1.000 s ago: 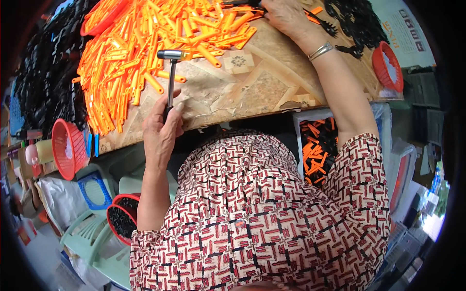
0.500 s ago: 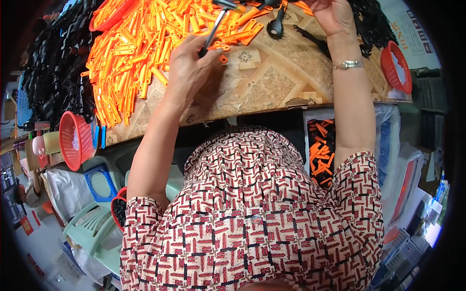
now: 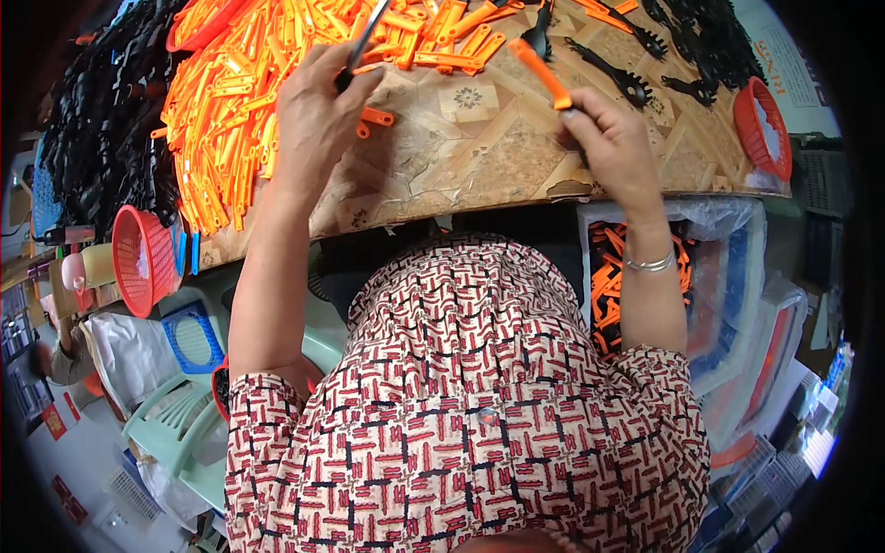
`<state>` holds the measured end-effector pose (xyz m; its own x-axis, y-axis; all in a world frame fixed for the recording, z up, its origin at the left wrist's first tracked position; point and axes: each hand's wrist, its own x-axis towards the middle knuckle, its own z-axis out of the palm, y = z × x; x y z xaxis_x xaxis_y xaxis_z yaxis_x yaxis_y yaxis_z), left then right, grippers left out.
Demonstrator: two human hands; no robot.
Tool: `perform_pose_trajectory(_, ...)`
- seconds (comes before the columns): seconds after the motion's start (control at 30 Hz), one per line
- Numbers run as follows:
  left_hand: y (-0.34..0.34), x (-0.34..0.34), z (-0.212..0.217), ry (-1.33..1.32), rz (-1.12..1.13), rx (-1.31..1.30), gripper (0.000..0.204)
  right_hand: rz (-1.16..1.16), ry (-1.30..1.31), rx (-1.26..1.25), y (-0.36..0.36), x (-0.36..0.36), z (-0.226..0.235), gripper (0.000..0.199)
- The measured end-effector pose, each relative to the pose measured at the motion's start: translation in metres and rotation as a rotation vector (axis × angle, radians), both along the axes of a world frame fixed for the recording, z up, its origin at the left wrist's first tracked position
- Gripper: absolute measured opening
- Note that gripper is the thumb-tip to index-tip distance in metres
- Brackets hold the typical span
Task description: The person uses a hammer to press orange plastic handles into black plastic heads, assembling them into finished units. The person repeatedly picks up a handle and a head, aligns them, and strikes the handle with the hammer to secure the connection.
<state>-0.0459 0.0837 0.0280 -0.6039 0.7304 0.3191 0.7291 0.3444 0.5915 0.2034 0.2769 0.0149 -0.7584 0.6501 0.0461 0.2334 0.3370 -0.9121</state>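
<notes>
My left hand (image 3: 318,115) is closed around the black grip of a hammer (image 3: 367,37) with a silver shaft; its head lies outside the picture. My right hand (image 3: 613,147) pinches a utensil with an orange handle (image 3: 541,72), which points up and to the left. Its black working end is mostly hidden by the hand. A big heap of orange handles (image 3: 230,106) spreads behind and left of my left hand, with a loose orange handle (image 3: 376,116) beside its fingers. A black pasta spoon (image 3: 616,76) lies beyond my right hand, and a black spoon-shaped utensil (image 3: 539,35) to its left.
Dark utensil parts (image 3: 92,129) pile up at the far left, with more black utensils (image 3: 710,41) at the far right. Red baskets stand at the table's left (image 3: 145,263) and right (image 3: 763,129) ends. Below the right edge, a plastic-lined crate (image 3: 724,304) holds orange-handled pieces.
My right hand has come down and toward me from the far edge, bringing the orange-handled utensil. My left hand has shifted slightly left and away with the hammer.
</notes>
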Motion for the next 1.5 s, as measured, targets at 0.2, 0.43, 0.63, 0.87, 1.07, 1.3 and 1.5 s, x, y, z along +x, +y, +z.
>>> perform_pose_trajectory(0.2, 0.056, 0.010, -0.015, 0.226, -0.244, -0.100, 0.029, -0.069, -0.099, 0.584, -0.051, 0.008, 0.009, 0.023)
perform_pose_trajectory(0.43, 0.073, 0.010, -0.019, 0.384, -0.227, -0.253, 0.023, 0.023, -0.122, 0.425, -0.065, 0.040, 0.018, 0.019)
perform_pose_trajectory(0.63, 0.040, 0.005, 0.006, 0.418, -0.187, 0.078, 0.018, 0.096, -0.157, -0.315, -0.082, 0.047, -0.010, 0.025)
perform_pose_trajectory(0.87, 0.000, 0.068, 0.024, -1.098, -0.214, 0.035, 0.018, 0.085, -0.141, -0.559, -0.090, 0.034, -0.026, 0.030)
perform_pose_trajectory(1.07, 0.007, 0.081, -0.003, -1.227, -0.317, -0.164, 0.018, 0.086, -0.141, -0.620, -0.093, 0.027, -0.031, 0.028)
perform_pose_trajectory(1.3, 0.017, 0.079, -0.007, -1.160, -0.366, -0.271, 0.018, 0.097, -0.029, -0.737, -0.092, 0.033, -0.035, 0.027)
perform_pose_trajectory(1.5, 0.019, 0.085, -0.013, -1.155, -0.406, -0.200, 0.020, -0.003, -0.031, -0.846, -0.095, 0.029, -0.032, 0.035)
